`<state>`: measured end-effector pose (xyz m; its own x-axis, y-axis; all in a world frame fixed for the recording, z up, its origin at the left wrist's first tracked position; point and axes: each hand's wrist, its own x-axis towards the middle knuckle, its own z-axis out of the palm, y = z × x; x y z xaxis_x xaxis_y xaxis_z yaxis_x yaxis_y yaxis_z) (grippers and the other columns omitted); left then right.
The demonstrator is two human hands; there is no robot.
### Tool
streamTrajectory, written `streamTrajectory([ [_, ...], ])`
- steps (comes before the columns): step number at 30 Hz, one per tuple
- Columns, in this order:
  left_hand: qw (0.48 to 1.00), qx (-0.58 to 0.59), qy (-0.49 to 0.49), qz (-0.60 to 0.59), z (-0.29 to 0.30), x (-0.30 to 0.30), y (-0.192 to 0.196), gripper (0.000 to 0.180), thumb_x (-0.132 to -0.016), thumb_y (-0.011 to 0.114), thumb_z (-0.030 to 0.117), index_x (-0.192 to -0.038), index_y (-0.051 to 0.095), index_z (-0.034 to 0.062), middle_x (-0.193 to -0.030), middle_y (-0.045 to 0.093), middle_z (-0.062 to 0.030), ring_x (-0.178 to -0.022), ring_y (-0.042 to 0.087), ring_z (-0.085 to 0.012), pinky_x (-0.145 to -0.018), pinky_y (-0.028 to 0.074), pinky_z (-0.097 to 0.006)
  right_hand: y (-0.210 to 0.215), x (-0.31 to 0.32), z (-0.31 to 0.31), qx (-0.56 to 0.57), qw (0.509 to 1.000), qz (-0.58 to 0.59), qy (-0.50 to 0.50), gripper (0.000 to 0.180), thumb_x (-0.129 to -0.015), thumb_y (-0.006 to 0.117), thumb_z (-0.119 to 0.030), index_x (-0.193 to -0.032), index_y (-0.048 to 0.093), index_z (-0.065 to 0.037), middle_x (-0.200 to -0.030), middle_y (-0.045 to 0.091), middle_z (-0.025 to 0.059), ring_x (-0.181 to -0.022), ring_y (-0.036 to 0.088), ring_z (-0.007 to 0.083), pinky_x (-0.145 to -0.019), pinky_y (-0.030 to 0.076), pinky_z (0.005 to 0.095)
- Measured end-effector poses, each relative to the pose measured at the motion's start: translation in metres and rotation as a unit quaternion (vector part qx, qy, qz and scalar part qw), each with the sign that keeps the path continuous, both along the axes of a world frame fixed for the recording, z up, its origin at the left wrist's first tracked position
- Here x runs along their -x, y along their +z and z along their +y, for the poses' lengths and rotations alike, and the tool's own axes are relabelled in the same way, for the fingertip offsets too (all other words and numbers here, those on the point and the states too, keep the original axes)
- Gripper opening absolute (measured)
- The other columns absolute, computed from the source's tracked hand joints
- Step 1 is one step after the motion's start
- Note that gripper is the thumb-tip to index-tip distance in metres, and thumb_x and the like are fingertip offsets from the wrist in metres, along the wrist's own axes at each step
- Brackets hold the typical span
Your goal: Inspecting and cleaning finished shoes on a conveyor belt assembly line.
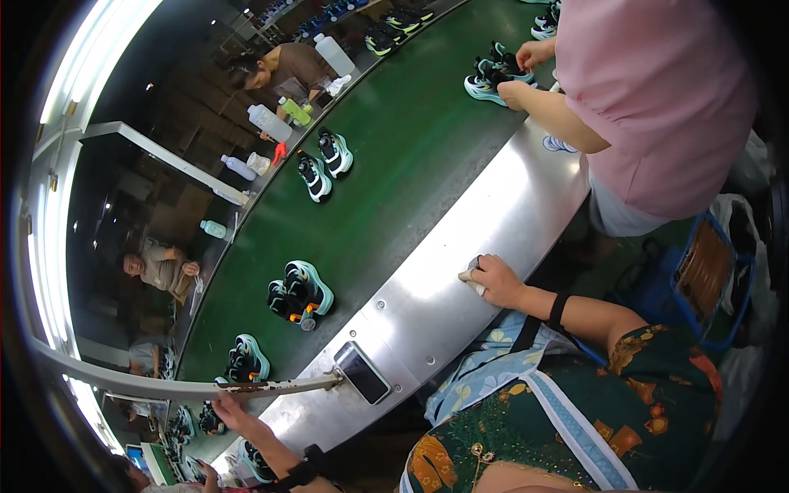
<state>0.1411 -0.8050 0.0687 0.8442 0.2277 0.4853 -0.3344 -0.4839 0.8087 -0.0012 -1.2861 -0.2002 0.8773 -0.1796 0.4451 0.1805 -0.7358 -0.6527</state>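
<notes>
My right hand (499,283) rests on the bare metal ledge, its fingers closed round a small pale folded cloth (472,281). At the lower left, my left hand (240,417) reaches over the ledge just below the curved metal bar, fingers stretched out and apart. Beside its fingertips is a dark shoe (212,419), partly hidden by the bar. Nearer the middle, a pair of black and mint sneakers (301,293) with orange parts stands on the green conveyor belt (362,214). Another sneaker pair (246,359) stands behind the bar.
A phone (362,372) lies on the ledge (460,238) at the foot of the curved bar (279,386). Farther up the belt stands a sneaker pair (324,164). A co-worker in pink (649,107) handles shoes at the upper right. Bottles (269,123) line the far edge.
</notes>
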Motion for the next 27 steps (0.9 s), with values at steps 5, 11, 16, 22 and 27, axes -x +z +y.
streamTrajectory([
  [5, 0.997, -0.034, -0.017, -0.071, -0.027, -0.025, 0.065, 0.057, -0.094, 0.055, 0.043, -0.128, 0.043, -0.0022, -0.110, 0.055, -0.0122, -0.098, 0.054, -0.0190, -0.092, 0.041, -0.033, 0.002, 0.000, -0.002, 0.009, 1.000, -0.011, -0.001, 0.019, -0.081, 0.062, -0.011, -0.098, 0.070, -0.012, -0.080, 0.049, 0.0112, -0.080, 0.049, 0.0285, -0.072, 0.041, 0.0383],
  [11, 0.994, 0.053, -0.003, -0.096, -0.022, -0.037, 0.065, 0.047, -0.089, 0.066, 0.036, -0.116, 0.049, 0.0015, -0.081, 0.055, -0.0066, -0.071, 0.054, -0.0147, -0.066, 0.049, -0.029, 0.001, -0.002, -0.008, 0.017, 1.000, -0.012, -0.009, 0.019, -0.080, 0.063, -0.010, -0.097, 0.070, -0.012, -0.080, 0.048, 0.0106, -0.078, 0.049, 0.0288, -0.071, 0.041, 0.0387],
  [16, 0.990, 0.086, -0.016, -0.112, -0.036, -0.034, 0.060, 0.042, -0.088, 0.068, 0.037, -0.104, 0.048, 0.0040, -0.079, 0.053, -0.0058, -0.071, 0.053, -0.0147, -0.067, 0.047, -0.028, -0.003, -0.003, -0.014, 0.019, 1.000, -0.017, -0.012, 0.017, -0.081, 0.065, -0.012, -0.097, 0.070, -0.012, -0.078, 0.047, 0.0110, -0.075, 0.048, 0.0289, -0.070, 0.041, 0.0387],
  [22, 0.984, 0.090, 0.014, -0.150, -0.058, -0.033, 0.053, 0.043, -0.087, 0.068, 0.037, -0.103, 0.047, 0.0036, -0.078, 0.051, -0.0053, -0.071, 0.052, -0.0143, -0.066, 0.046, -0.028, -0.008, -0.005, -0.025, 0.029, 0.999, -0.020, -0.013, 0.018, -0.082, 0.066, -0.014, -0.099, 0.070, -0.011, -0.077, 0.047, 0.0120, -0.074, 0.048, 0.0293, -0.069, 0.041, 0.0388],
  [27, 0.984, 0.087, 0.009, -0.154, -0.067, -0.031, 0.050, 0.044, -0.087, 0.068, 0.038, -0.104, 0.047, 0.0033, -0.078, 0.050, -0.0047, -0.070, 0.052, -0.0140, -0.066, 0.046, -0.028, -0.007, -0.008, -0.031, 0.025, 0.999, -0.022, -0.016, 0.018, -0.079, 0.065, -0.010, -0.097, 0.069, -0.013, -0.081, 0.048, 0.0105, -0.078, 0.049, 0.0289, -0.071, 0.042, 0.0382],
])
